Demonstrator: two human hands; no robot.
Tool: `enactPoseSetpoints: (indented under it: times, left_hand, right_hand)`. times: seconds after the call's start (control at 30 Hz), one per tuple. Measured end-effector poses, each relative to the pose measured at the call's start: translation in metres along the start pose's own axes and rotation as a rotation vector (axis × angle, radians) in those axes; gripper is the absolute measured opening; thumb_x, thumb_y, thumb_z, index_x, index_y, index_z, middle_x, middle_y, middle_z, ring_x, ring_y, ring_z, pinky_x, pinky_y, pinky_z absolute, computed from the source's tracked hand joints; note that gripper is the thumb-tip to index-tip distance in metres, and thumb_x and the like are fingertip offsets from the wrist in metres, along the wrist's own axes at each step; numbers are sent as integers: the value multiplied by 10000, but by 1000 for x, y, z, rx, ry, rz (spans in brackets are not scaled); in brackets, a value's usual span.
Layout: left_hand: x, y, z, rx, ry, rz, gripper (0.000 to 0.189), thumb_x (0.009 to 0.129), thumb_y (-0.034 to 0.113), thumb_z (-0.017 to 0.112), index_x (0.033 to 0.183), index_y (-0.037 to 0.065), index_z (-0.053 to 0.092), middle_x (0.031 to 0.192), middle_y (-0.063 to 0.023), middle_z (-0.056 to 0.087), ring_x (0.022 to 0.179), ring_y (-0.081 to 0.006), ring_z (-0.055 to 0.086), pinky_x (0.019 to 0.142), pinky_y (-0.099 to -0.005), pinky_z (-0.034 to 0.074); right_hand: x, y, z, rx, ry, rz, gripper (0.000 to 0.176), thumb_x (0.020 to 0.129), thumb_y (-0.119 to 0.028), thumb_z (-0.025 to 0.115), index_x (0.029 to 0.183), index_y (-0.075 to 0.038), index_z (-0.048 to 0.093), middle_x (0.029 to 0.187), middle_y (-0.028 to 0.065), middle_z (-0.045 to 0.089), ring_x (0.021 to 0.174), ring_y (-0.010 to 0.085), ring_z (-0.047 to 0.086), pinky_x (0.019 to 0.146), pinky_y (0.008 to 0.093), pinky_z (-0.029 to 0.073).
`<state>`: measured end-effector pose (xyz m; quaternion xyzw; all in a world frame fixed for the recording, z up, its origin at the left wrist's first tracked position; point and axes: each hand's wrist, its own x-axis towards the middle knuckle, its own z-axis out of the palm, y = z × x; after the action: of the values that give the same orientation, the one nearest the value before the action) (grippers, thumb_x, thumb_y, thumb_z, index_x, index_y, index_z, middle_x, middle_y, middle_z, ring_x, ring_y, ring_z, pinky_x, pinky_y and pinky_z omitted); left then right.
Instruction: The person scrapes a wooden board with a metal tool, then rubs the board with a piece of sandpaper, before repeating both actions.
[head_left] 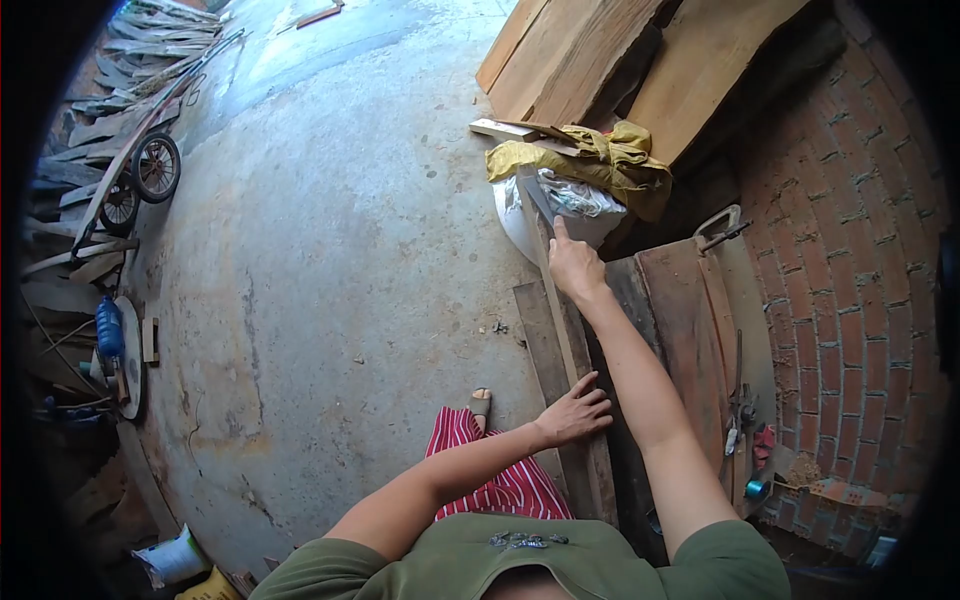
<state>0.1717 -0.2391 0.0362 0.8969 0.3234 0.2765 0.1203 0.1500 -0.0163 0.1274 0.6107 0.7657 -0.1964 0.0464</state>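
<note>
My left hand [575, 412] rests on a long narrow wooden board [558, 300], its fingers spread over the board's near part. Further along, my right hand [577, 262] is closed beside the same board, its index finger stretched forward. At that fingertip a flat grey tool with a tapering blade [541, 200] lies against the far part of the board. Its handle is hidden in my right hand, so its exact kind does not show. Beneath the board is a dark wooden plank [540, 340], next to a broad brown wooden surface [685, 330].
A white sack [515, 225] with yellow sacking [630, 165] stands beyond my right hand. Large wooden slabs [590, 60] lean behind it. A metal clamp [722, 228] sits near the brick wall [840, 330]. At left are a wheeled cart [155, 168] and a blue bottle [109, 328].
</note>
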Motion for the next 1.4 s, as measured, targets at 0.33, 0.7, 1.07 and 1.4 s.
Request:
enactPoseSetpoints:
  times: [0.33, 0.7, 1.07, 1.4]
  left_hand:
    - [-2, -1, 4, 30, -24, 6, 111, 854, 196, 536, 955, 156, 558, 982, -41, 505, 1124, -229, 490, 1219, -576, 124]
    - [-1, 0, 1, 44, 20, 11, 126, 841, 185, 552, 962, 157, 565, 949, -45, 490, 1100, -224, 490, 1219, -574, 123]
    - [-3, -1, 1, -12, -33, 2, 160, 867, 183, 515, 1011, 136, 567, 1133, -57, 541, 1199, -238, 473, 1224, -570, 99]
    - [0, 0, -19, -12, -431, -46, 503, 900, 243, 497, 1400, 191, 476, 1439, -41, 460, 1440, -265, 284, 1197, -574, 123]
  right_hand:
    - [8, -7, -8, 26, -10, 21, 538, 1001, -337, 400, 1508, -171, 331, 1113, 300, 652, 1083, 457, 626, 931, 572, 484]
    - [14, -4, 3, 30, 37, 35, 532, 1001, -347, 398, 1498, -164, 342, 1097, 289, 659, 1056, 475, 629, 921, 590, 479]
    - [36, -9, 7, 38, 74, 25, 530, 994, -340, 418, 1485, -154, 345, 1047, 304, 664, 1005, 485, 644, 883, 592, 498]
    - [-125, 40, 22, 93, -16, 53, 555, 992, -341, 445, 1500, -154, 320, 901, 305, 678, 895, 492, 661, 811, 581, 516]
